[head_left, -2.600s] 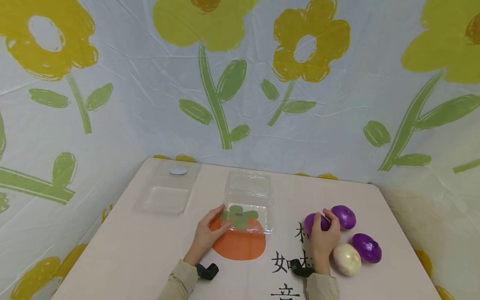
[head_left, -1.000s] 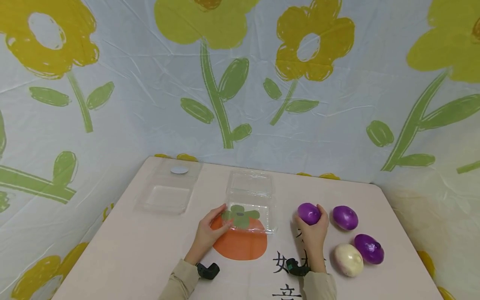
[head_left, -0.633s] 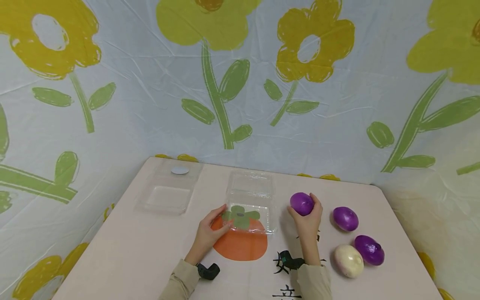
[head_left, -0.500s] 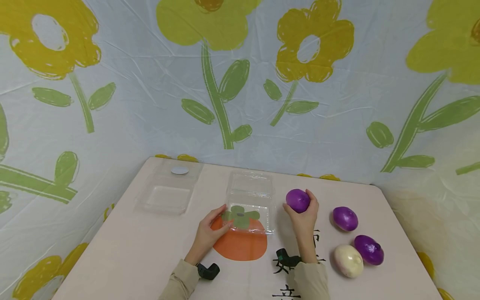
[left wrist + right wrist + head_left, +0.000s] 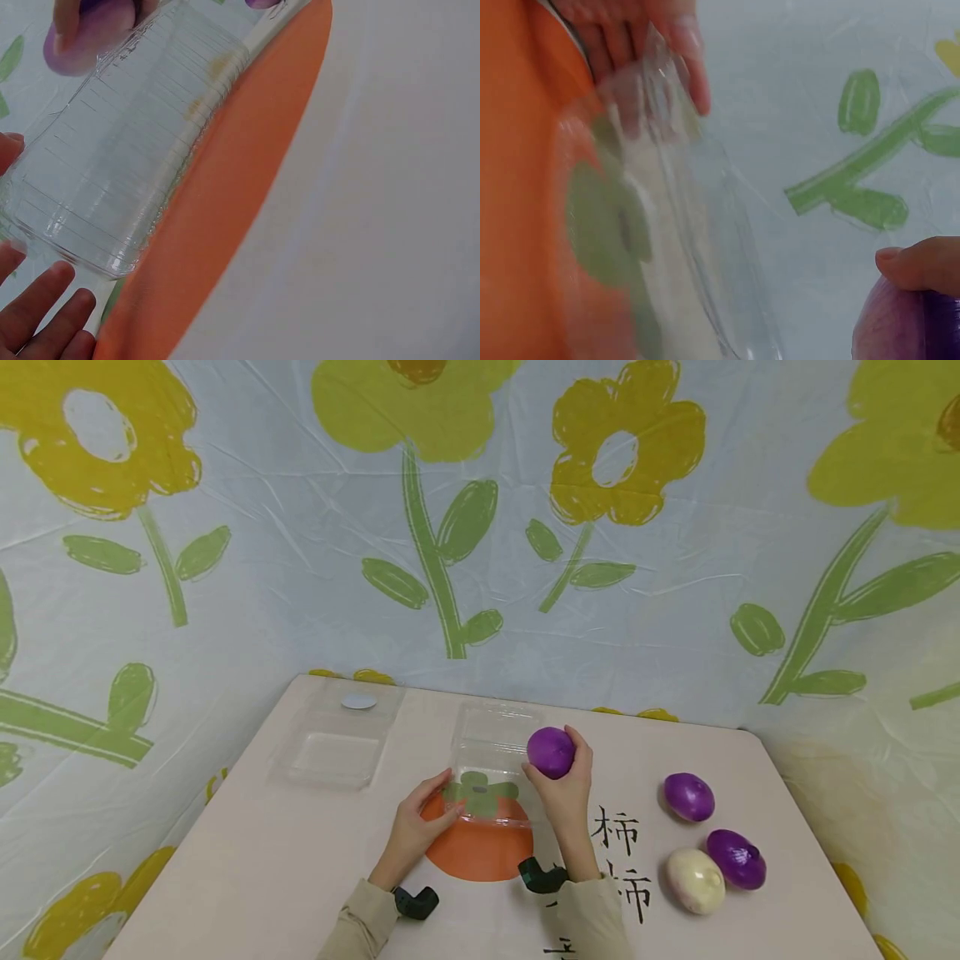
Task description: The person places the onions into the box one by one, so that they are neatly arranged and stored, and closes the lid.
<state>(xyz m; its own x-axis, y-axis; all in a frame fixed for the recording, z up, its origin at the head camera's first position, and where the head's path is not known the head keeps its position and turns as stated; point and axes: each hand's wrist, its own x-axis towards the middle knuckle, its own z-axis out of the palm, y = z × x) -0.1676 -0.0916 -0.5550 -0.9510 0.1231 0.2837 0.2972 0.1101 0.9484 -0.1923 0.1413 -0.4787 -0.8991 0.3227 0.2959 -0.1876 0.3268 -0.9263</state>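
Observation:
My right hand (image 5: 564, 781) grips a purple onion (image 5: 550, 752) between thumb and fingers, above the right side of an opened clear plastic clamshell box (image 5: 491, 812). In the right wrist view, the thumb (image 5: 915, 264) presses on the purple skin at the lower right corner. At the box's left side, my left hand (image 5: 420, 822) holds its edge, thumb toward the front and fingers along the side. Fingertips (image 5: 56, 277) show beside the box's end in the left wrist view. Through the clear base, a printed orange persimmon (image 5: 480, 852) is visible.
On the right of the table lie two more purple onions (image 5: 689, 797) and a white onion (image 5: 696, 881). A second opened clear clamshell box (image 5: 330, 760), with a white oval (image 5: 358, 701) on its lid, lies back left. Flowered cloth (image 5: 315, 568) rises behind the table.
My right hand picked up the purple onion from the right-hand group and carried it leftward to over the box. The left hand has stayed at the box's edge.

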